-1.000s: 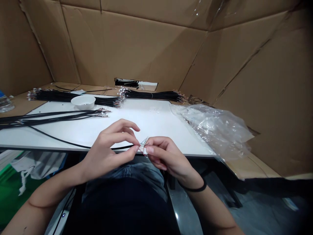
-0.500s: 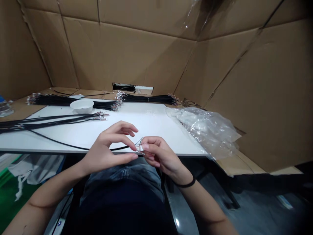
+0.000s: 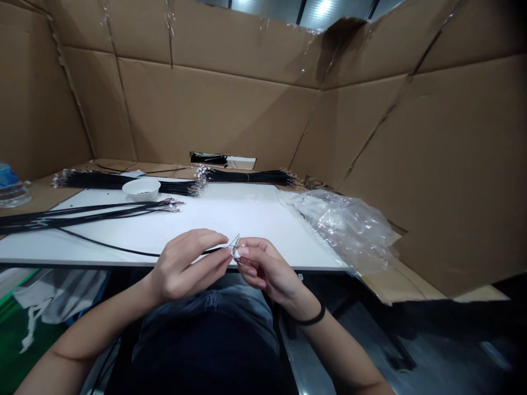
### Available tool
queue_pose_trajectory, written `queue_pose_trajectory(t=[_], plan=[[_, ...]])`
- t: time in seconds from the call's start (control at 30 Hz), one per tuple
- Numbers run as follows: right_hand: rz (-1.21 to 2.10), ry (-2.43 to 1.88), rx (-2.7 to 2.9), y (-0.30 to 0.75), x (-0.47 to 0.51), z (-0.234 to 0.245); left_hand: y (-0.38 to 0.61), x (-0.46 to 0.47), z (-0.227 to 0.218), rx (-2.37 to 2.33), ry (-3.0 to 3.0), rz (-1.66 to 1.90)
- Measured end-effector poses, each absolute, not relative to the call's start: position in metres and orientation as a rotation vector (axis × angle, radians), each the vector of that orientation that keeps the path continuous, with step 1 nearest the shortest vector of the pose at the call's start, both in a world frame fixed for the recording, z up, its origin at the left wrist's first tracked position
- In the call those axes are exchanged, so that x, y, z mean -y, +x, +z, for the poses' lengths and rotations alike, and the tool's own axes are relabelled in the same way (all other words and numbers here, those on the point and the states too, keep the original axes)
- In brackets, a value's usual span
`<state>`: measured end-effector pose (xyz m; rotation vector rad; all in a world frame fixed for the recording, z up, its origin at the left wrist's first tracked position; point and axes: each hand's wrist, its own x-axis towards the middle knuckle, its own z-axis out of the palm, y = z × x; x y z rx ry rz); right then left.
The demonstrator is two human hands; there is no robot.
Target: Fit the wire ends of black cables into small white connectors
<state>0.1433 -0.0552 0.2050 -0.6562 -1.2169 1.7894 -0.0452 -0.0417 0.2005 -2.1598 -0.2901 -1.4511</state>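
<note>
My left hand (image 3: 185, 266) pinches the end of a thin black cable (image 3: 111, 246) that trails left across the white table (image 3: 230, 214). My right hand (image 3: 263, 269) pinches a small white connector (image 3: 236, 253) at that cable's fine wire ends. Both hands meet fingertip to fingertip at the table's front edge, above my lap.
A loose bunch of black cables (image 3: 82, 211) lies at the left. Two tied cable bundles (image 3: 247, 176) and a small white bowl (image 3: 141, 188) sit at the back. A crumpled clear plastic bag (image 3: 346, 222) lies at the right. Cardboard walls (image 3: 230, 99) surround the table. A water bottle (image 3: 10, 184) stands far left.
The view has tilted upward. My left fingers, spread a second ago, have closed down onto the cable end. The hands stay together at the table edge.
</note>
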Motion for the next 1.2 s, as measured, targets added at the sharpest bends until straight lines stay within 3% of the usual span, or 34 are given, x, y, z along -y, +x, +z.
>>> queue_pose_trajectory(t=[0.73, 1.2], plan=[[1.834, -0.620, 1.209, 0.142, 0.056, 0.203, -0.038, 0.049, 0.206, 0.395, -2.235, -1.610], [1.918, -0.579, 1.133, 0.140, 0.068, 0.209, -0.049, 0.063, 0.206, 0.419, -2.329, -1.486]])
